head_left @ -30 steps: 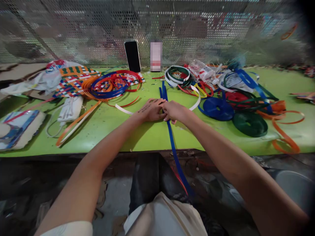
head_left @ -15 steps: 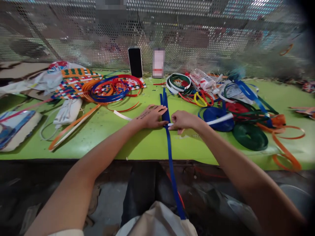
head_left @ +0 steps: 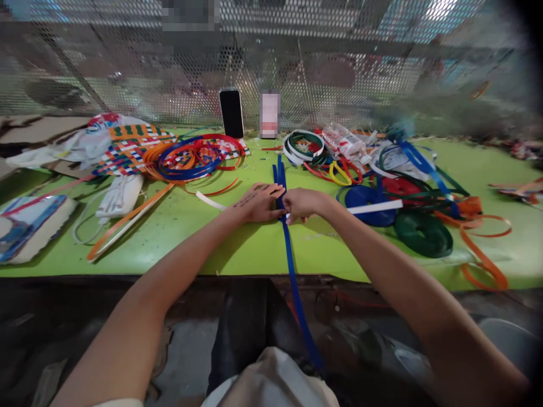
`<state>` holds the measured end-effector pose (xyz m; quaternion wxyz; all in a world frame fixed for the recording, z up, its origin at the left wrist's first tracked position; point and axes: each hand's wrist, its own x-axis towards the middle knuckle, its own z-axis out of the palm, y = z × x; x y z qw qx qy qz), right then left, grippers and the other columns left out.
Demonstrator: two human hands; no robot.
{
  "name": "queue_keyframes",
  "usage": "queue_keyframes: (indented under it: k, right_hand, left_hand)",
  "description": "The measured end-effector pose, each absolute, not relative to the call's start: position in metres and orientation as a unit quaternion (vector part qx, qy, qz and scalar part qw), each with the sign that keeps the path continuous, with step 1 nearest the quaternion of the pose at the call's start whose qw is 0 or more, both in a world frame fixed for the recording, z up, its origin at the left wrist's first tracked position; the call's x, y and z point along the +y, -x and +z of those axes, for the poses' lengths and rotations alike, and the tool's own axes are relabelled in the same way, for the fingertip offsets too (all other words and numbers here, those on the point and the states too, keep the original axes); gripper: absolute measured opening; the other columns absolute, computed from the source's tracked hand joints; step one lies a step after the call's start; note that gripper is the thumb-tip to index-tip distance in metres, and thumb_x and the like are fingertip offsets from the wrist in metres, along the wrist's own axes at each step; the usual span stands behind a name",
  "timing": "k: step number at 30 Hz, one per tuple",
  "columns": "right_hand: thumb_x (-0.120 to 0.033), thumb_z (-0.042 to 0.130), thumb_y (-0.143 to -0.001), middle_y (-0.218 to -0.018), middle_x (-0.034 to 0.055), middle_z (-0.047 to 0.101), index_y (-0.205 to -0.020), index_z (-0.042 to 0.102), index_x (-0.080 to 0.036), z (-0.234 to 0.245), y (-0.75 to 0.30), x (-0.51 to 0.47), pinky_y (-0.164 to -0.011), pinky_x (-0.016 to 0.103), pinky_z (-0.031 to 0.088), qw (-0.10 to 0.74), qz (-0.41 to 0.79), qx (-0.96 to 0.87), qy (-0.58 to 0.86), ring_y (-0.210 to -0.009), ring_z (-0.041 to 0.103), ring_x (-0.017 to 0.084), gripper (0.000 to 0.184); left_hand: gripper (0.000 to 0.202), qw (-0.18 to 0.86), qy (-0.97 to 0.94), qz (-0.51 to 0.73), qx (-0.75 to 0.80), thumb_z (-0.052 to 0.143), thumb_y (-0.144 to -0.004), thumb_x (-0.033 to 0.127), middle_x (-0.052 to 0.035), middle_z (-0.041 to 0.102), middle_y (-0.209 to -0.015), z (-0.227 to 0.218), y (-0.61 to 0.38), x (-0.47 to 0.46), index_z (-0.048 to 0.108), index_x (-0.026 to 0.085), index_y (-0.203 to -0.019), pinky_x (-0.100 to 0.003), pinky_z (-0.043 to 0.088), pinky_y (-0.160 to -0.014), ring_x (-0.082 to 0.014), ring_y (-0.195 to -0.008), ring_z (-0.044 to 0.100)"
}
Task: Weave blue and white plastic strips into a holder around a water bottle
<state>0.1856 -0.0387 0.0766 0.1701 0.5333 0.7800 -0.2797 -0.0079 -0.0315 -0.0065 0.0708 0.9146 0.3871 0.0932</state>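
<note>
Two blue plastic strips (head_left: 279, 168) lie side by side on the green table, and one of them runs over the front edge toward my lap. A white strip (head_left: 377, 207) crosses beneath my hands, its other end (head_left: 210, 200) showing on the left. My left hand (head_left: 262, 202) lies flat with fingers stretched out, pressing on the blue strips. Close against it, my right hand (head_left: 303, 204) is closed in a pinch on the white strip at the crossing. Both hands partly hide where the strips meet.
Coils of orange, blue and red strip (head_left: 186, 158) lie at the left on woven pieces. Blue (head_left: 367, 204) and green (head_left: 424, 233) rolls sit at the right. Two phones stand at the back, one with a black screen (head_left: 231, 113). A white power strip (head_left: 119, 195) is at the left.
My right hand has moved left along the white strip, up against the blue strips and my left hand. My left hand stays flat. The view has shifted slightly.
</note>
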Motion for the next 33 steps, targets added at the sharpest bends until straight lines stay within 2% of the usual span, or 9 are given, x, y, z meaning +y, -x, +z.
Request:
queue_keyframes:
  k: [2, 4, 8, 10, 15, 20, 26, 30, 33]
  right_hand:
    - [-0.026, 0.091, -0.082, -0.083, 0.0029, 0.079, -0.082, 0.073, -0.019, 0.077, -0.201, -0.041, -0.068, 0.029, 0.047, 0.084, -0.264, 0.826, -0.491, -0.078, 0.074, 0.021, 0.02]
    - [-0.026, 0.081, -0.092, -0.096, 0.0039, 0.082, -0.088, 0.075, -0.019, 0.072, -0.215, -0.046, -0.076, 0.028, 0.047, -0.021, -0.264, 0.837, -0.479, -0.087, 0.073, 0.02, 0.01]
    - [-0.029, 0.075, -0.096, -0.095, 0.0026, 0.08, -0.093, 0.078, -0.021, 0.05, -0.225, -0.059, -0.075, 0.03, 0.044, -0.123, -0.277, 0.813, -0.498, -0.08, 0.067, 0.018, 0.009]
    - [-0.027, 0.075, -0.096, -0.1, 0.0026, 0.08, -0.095, 0.078, -0.022, 0.04, -0.224, -0.065, -0.078, 0.03, 0.044, -0.154, -0.283, 0.821, -0.471, -0.084, 0.067, 0.019, 0.006]
    - [-0.019, 0.082, -0.089, -0.097, 0.0024, 0.077, -0.084, 0.076, -0.021, 0.026, -0.219, -0.068, -0.08, 0.031, 0.045, -0.17, -0.295, 0.832, -0.439, -0.087, 0.068, 0.019, 0.008]
    - [-0.021, 0.089, -0.084, -0.104, 0.0043, 0.078, -0.099, 0.083, -0.022, 0.024, -0.216, -0.07, -0.088, 0.032, 0.049, -0.174, -0.294, 0.821, -0.457, -0.097, 0.07, 0.023, 0.016]
    - [-0.019, 0.074, -0.097, -0.109, 0.0057, 0.079, -0.101, 0.082, -0.023, 0.024, -0.21, -0.075, -0.093, 0.032, 0.049, -0.167, -0.294, 0.825, -0.453, -0.105, 0.07, 0.024, 0.011]
    - [-0.009, 0.067, -0.096, -0.104, 0.0064, 0.077, -0.097, 0.08, -0.021, 0.023, -0.209, -0.077, -0.093, 0.032, 0.048, -0.157, -0.283, 0.827, -0.459, -0.101, 0.07, 0.023, 0.017]
    - [-0.008, 0.065, -0.098, -0.105, 0.0073, 0.076, -0.1, 0.08, -0.021, 0.02, -0.209, -0.079, -0.094, 0.033, 0.048, -0.151, -0.263, 0.835, -0.459, -0.103, 0.069, 0.024, 0.021]
  left_hand:
    - [0.086, 0.07, -0.916, 0.088, 0.385, 0.054, -0.105, 0.069, -0.0225, 0.049, -0.172, -0.007, 0.008, -0.032, 0.048, 0.011, -0.167, -0.054, 0.03, -0.132, -0.0371, -0.156, 0.05]
    - [0.087, 0.069, -0.917, 0.091, 0.383, 0.051, -0.106, 0.073, -0.0228, 0.05, -0.171, -0.008, 0.009, -0.032, 0.048, 0.012, -0.168, -0.055, 0.029, -0.132, -0.0367, -0.157, 0.05]
    - [0.086, 0.07, -0.917, 0.101, 0.38, 0.045, -0.108, 0.075, -0.0218, 0.048, -0.173, -0.009, 0.01, -0.033, 0.047, 0.014, -0.168, -0.055, 0.025, -0.134, -0.0365, -0.161, 0.045]
    - [0.084, 0.075, -0.917, 0.096, 0.379, 0.045, -0.108, 0.073, -0.0218, 0.047, -0.173, -0.007, 0.01, -0.034, 0.047, 0.014, -0.168, -0.055, 0.025, -0.134, -0.0362, -0.161, 0.044]
    - [0.081, 0.081, -0.918, 0.079, 0.381, 0.047, -0.108, 0.066, -0.0219, 0.045, -0.175, -0.004, 0.008, -0.033, 0.046, 0.013, -0.169, -0.056, 0.026, -0.133, -0.0383, -0.162, 0.043]
    - [0.071, 0.084, -0.916, 0.07, 0.387, 0.041, -0.111, 0.053, -0.0207, 0.044, -0.176, -0.003, 0.007, -0.032, 0.045, 0.013, -0.17, -0.056, 0.025, -0.134, -0.0363, -0.163, 0.042]
    - [0.068, 0.079, -0.915, 0.069, 0.39, 0.039, -0.111, 0.047, -0.0205, 0.044, -0.176, -0.004, 0.008, -0.032, 0.046, 0.013, -0.169, -0.058, 0.027, -0.133, -0.036, -0.162, 0.043]
    - [0.067, 0.08, -0.917, 0.061, 0.387, 0.04, -0.111, 0.046, -0.0197, 0.044, -0.176, -0.001, 0.007, -0.032, 0.046, 0.014, -0.169, -0.058, 0.028, -0.132, -0.0358, -0.162, 0.043]
    - [0.069, 0.079, -0.915, 0.052, 0.391, 0.04, -0.111, 0.047, -0.0204, 0.043, -0.177, 0.001, 0.006, -0.033, 0.045, 0.011, -0.17, -0.057, 0.027, -0.133, -0.036, -0.163, 0.042]
